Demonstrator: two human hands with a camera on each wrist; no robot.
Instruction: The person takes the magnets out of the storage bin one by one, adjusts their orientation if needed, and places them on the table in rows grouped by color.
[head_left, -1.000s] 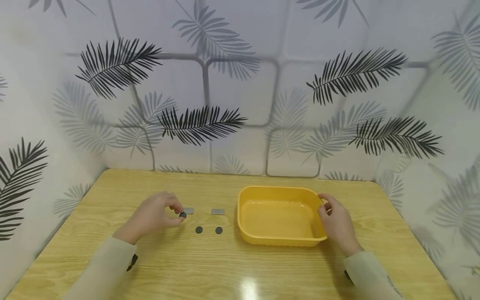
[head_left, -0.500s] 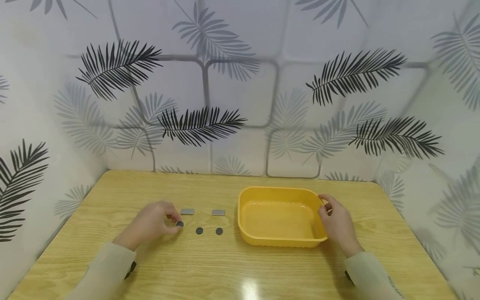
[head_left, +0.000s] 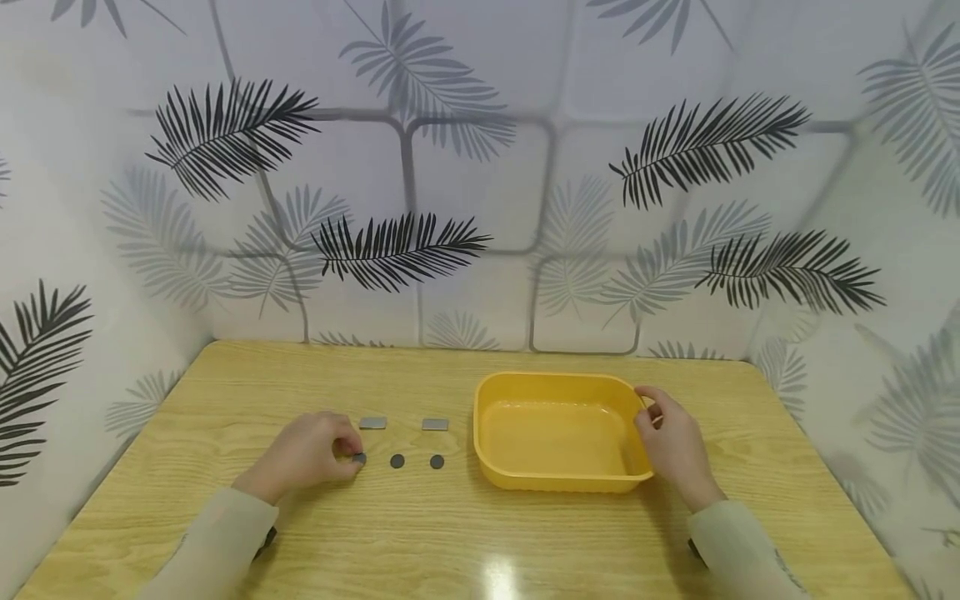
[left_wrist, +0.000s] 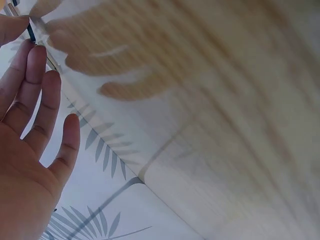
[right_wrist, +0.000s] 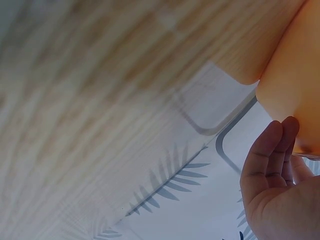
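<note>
Between thumb and fingers, my left hand (head_left: 311, 450) pinches a small dark round disc (head_left: 360, 458) right at the tabletop. In the left wrist view the disc (left_wrist: 31, 33) shows edge-on as a thin dark sliver. Two more dark discs lie to its right in a row, a middle disc (head_left: 397, 461) and a right disc (head_left: 437, 462). Behind them lie a left grey rectangular plate (head_left: 372, 423) and a right grey plate (head_left: 435, 425). My right hand (head_left: 677, 446) grips the right rim of a yellow plastic basin (head_left: 562, 482), thumb and fingers on either side of the wall.
The wood-grain table (head_left: 420, 542) reaches back to a wall (head_left: 480, 300) with a leaf pattern. The basin stands right of the discs and plates, with nothing visible inside it.
My left hand has brought the disc from beside the left plate toward me and down, into line with the other two discs. My right hand and the basin have stayed put.
</note>
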